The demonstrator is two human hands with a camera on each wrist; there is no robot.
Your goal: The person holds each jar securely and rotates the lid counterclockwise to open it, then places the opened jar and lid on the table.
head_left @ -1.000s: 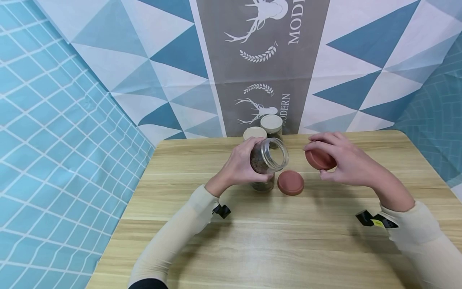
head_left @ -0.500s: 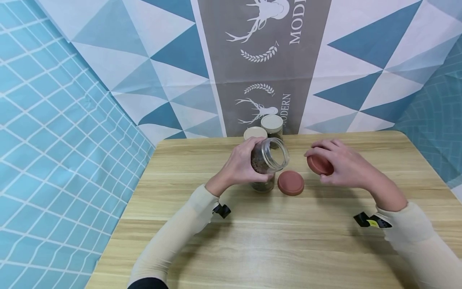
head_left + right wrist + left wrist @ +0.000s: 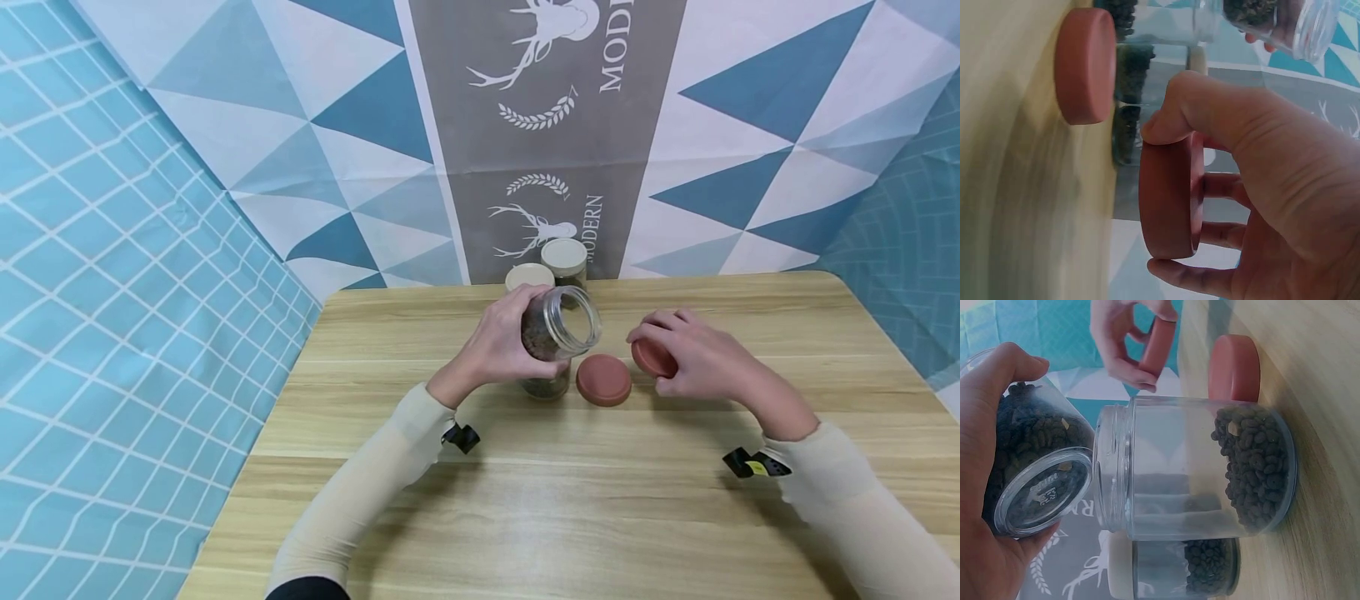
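Above the table (image 3: 525,508) — hands (image 3: 504,342) (image 3: 701,360) hold open jar (image 3: 543,325), red lid (image 3: 652,358).

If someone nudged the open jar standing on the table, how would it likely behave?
The open jar is clear and smooth-walled, so it is probably rigid and perhaps slippery. The dark bean-like pieces lie only at its bottom, so it may be bottom-weighted and slide before tipping. Its mouth is uncovered, so a tip could spill them.

Staged booth-like space, room type unclear: creased geometric-print backdrop (image 3: 555,150), grid-print sheet (image 3: 135,325), wood-grain table (image 3: 555,508).
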